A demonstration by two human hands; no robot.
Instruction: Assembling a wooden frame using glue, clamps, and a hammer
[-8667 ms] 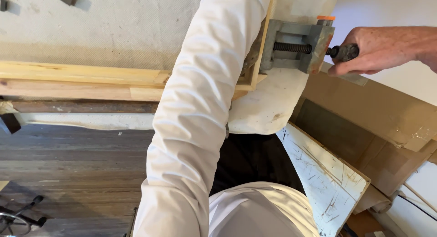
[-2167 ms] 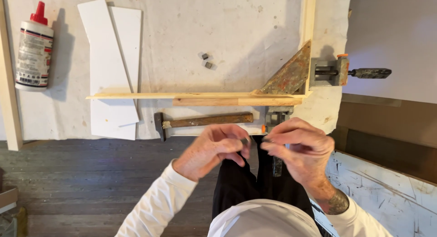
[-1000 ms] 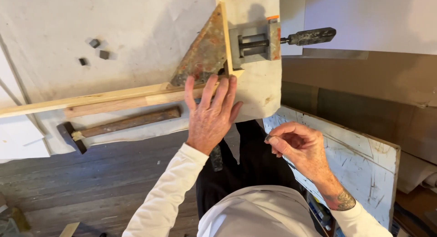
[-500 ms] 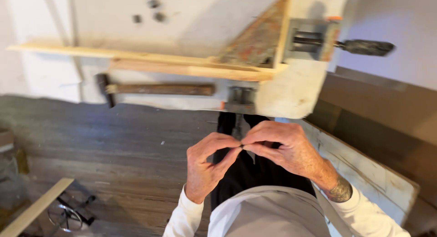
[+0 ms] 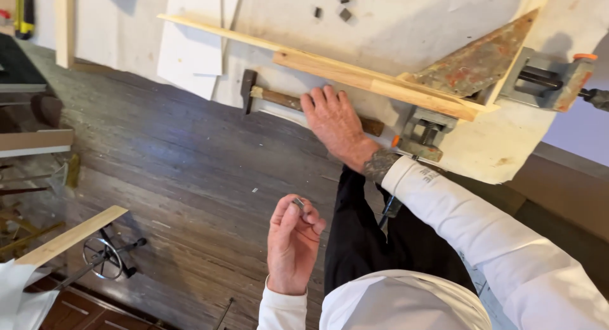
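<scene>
Reaching across the body, the right hand (image 5: 336, 124) lies palm-down, fingers spread, on the brown wooden handle of a hammer (image 5: 279, 102) with a dark metal head; whether the fingers have closed round the handle cannot be told, since they rest flat over it. The hammer lies along the near edge of a pale, stained workbench top (image 5: 406, 25), just below a long strip of light, unfinished wood (image 5: 355, 76). At its right end that strip meets a rusty triangular metal square (image 5: 476, 67), and two grey metal screw clamps with orange tips (image 5: 549, 83) sit at that corner — one under the strip, one to the right.

The left hand (image 5: 292, 241) is held lower, over the dark plank floor (image 5: 190, 165) and well apart from the bench. Its thumb and fingertips pinch a small grey metal piece (image 5: 298, 205) (too small to identify further).

Three small dark blocks (image 5: 339, 6) lie near the far edge of the bench, and a flat white board (image 5: 193, 38) lies to the left of the hammer's head.
</scene>
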